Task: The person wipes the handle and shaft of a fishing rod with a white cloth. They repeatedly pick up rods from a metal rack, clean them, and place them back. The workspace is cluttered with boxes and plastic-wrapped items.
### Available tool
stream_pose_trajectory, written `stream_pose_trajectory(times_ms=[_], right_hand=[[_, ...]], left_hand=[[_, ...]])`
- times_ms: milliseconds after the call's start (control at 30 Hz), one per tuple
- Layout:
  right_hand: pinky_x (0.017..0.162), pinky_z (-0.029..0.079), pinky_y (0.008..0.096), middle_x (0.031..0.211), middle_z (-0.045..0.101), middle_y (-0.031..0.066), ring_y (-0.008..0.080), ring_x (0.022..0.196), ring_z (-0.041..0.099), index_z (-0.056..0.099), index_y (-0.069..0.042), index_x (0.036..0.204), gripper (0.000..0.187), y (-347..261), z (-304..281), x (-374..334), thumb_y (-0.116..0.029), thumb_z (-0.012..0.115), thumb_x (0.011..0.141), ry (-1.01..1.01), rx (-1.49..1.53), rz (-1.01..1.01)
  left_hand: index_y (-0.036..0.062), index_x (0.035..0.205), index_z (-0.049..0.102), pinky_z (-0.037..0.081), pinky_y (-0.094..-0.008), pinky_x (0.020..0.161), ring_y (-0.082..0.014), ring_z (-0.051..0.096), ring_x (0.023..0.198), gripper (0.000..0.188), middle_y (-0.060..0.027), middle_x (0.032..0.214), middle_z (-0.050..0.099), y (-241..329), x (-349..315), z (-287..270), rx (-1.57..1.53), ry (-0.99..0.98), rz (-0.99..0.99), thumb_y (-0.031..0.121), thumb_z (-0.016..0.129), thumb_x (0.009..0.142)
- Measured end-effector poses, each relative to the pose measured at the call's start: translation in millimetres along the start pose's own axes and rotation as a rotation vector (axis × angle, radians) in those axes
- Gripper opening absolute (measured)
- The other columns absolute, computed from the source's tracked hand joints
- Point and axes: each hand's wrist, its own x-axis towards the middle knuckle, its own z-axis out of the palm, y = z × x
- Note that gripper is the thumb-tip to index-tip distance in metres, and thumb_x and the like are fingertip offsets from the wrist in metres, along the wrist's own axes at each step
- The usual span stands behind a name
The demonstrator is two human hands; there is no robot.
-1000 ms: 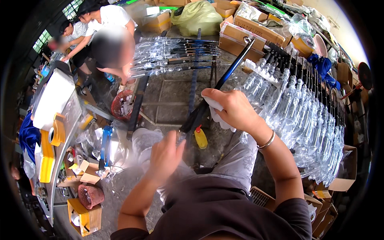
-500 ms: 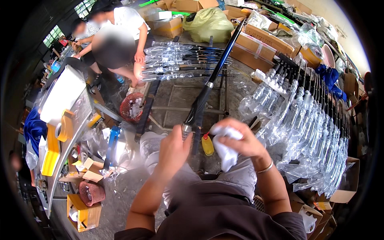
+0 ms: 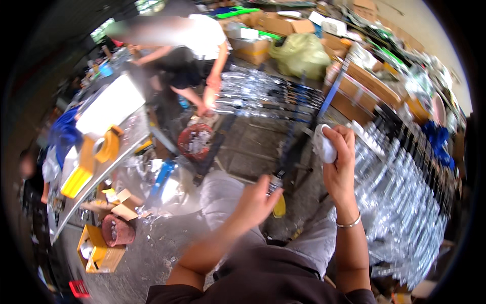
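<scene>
My left hand is closed around the butt end of a fishing rod. From there the rod slants up and away to the right, with a dark handle and a blue shaft. In my right hand is a bunched white cloth, gripped between thumb and fingers. The cloth is beside the rod's upper handle; whether the two touch, I cannot tell. A small yellow bottle shows below the butt, partly hidden by my left hand.
Plastic-wrapped rods lie across a metal frame ahead; many more wrapped rods are stacked at right. A red basket stands left of the frame, near a seated person. At left, a table holds tape.
My right hand has lifted the cloth up and to the right, away from my lap. The rod still rests in my left hand. The whole view has turned and is blurred.
</scene>
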Motion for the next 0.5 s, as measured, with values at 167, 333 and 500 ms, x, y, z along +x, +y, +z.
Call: stream_pose_trajectory(times_ms=[167,333,500], right_hand=[[0.087,0.042,0.0296,0.105,0.046,0.0130,0.0261,0.097,0.050,0.062,-0.001,0.114,0.036,5,37,-11,0.012,0.056,0.080,-0.071,0.161,0.178],[0.078,0.045,0.0315,0.095,0.051,0.0139,0.0293,0.087,0.055,0.061,-0.002,0.111,0.044,0,40,-15,0.017,0.052,0.073,-0.203,0.154,0.168],[0.074,0.047,0.0363,0.090,0.055,0.0166,0.0356,0.083,0.057,0.061,-0.001,0.109,0.046,0,36,-16,0.018,0.049,0.069,-0.205,0.044,0.142]], left_hand=[[-0.0006,0.103,0.048,0.046,-0.0482,0.058,-0.0441,0.062,0.072,0.029,-0.0224,0.075,0.063,3,6,9,-0.040,0.063,0.056,0.018,0.066,0.088],[-0.0009,0.098,0.045,0.046,-0.0509,0.058,-0.0439,0.062,0.070,0.029,-0.0226,0.072,0.062,-6,10,8,-0.006,0.081,0.051,0.016,0.066,0.087],[-0.0004,0.096,0.045,0.046,-0.0506,0.057,-0.0433,0.061,0.067,0.028,-0.0219,0.070,0.062,-8,17,16,0.022,0.074,0.047,0.016,0.065,0.088]])
